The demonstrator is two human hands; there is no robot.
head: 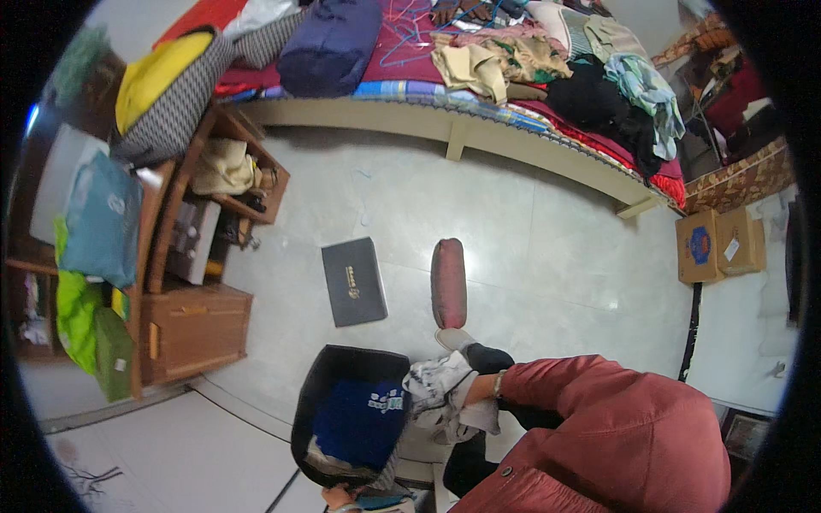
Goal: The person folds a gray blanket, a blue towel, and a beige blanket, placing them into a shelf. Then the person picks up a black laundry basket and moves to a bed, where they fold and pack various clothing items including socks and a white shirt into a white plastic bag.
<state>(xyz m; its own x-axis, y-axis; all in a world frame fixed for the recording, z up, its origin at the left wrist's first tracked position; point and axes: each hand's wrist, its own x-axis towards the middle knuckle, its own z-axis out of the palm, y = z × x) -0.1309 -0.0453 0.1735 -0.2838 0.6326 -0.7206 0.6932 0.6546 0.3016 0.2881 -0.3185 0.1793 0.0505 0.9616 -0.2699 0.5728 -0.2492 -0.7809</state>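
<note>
A dark open-topped fabric storage bin (pixel 300 410) stands at the lower centre, with a folded blue garment (pixel 346 423) bearing white print inside. Lighter cloth lies under the garment, near the bin's lower rim. My right hand (pixel 473 391) is closed on a crumpled white-and-grey patterned cloth (pixel 436 385), which touches the bin's right side; the fingers are mostly hidden by the cloth. At the bottom edge of the view, my left hand (pixel 340 497) grips the near rim of the bin. Red jacket sleeves cover my arms.
On the floor lie a flat black box (pixel 354 282) and a dark red bolster-shaped bag (pixel 448 283). A bed (pixel 385 118) heaped with clothes, bags and hangers spans the top. Wooden cabinets (pixel 195 327) stand at left, cardboard boxes (pixel 698 247) at right. My shoe (pixel 452 338) is beside the red bag.
</note>
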